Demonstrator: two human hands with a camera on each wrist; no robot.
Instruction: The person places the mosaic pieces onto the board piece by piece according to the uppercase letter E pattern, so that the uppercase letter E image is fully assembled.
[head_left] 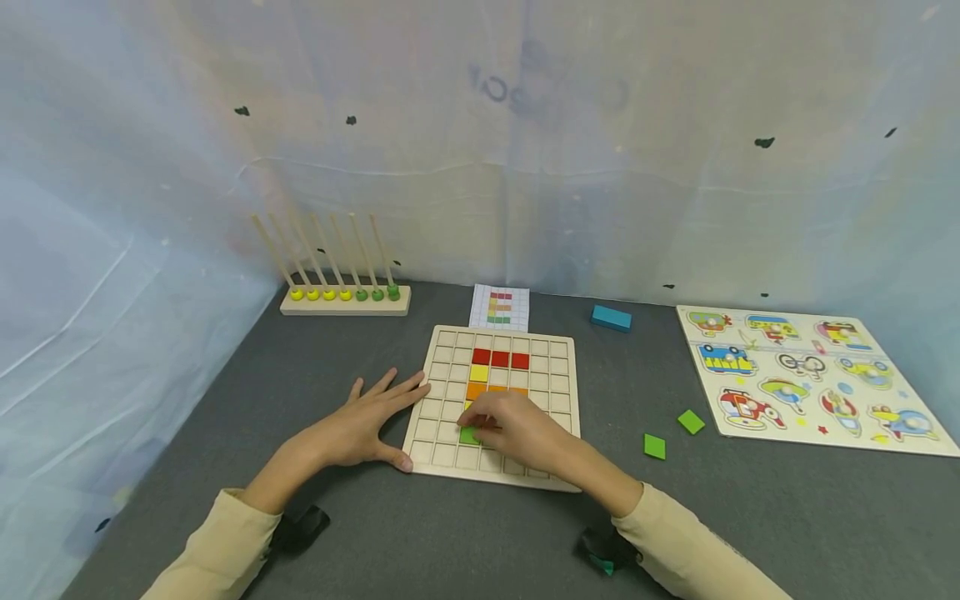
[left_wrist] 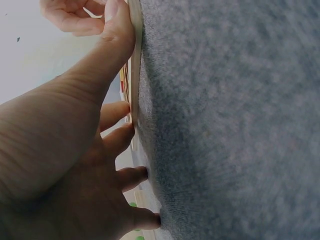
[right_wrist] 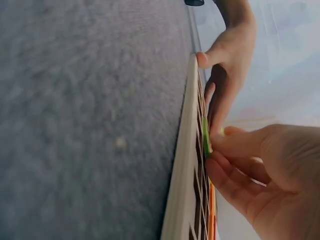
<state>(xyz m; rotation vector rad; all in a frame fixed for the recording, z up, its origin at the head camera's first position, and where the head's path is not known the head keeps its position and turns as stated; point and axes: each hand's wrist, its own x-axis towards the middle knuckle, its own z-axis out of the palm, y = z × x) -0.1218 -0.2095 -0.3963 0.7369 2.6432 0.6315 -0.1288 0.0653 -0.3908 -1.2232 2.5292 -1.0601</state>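
Note:
A wooden grid board [head_left: 442, 457] lies on the dark table, with red tiles [head_left: 500, 358], a yellow tile [head_left: 479, 373] and orange tiles [head_left: 476, 390] set in its squares. My left hand [head_left: 360, 429] is spread at the board's left side, thumb and fingertips touching its edge. Over the lower middle of the grid, my right hand [head_left: 517, 429] has curled fingers and pinches a green square tile [right_wrist: 206, 137] at the board's surface. That hand partly covers the tiles beneath it. Behind the board lies a pattern card [head_left: 477, 310] with a coloured figure on a grid.
Two loose green tiles [head_left: 655, 447] lie right of the board. A blue block [head_left: 611, 318] is at the back. Peg stand [head_left: 345, 307] with yellow and green beads stands back left; a vehicle puzzle board [head_left: 817, 375] lies at right. A plastic sheet [head_left: 570, 208] rises behind the table.

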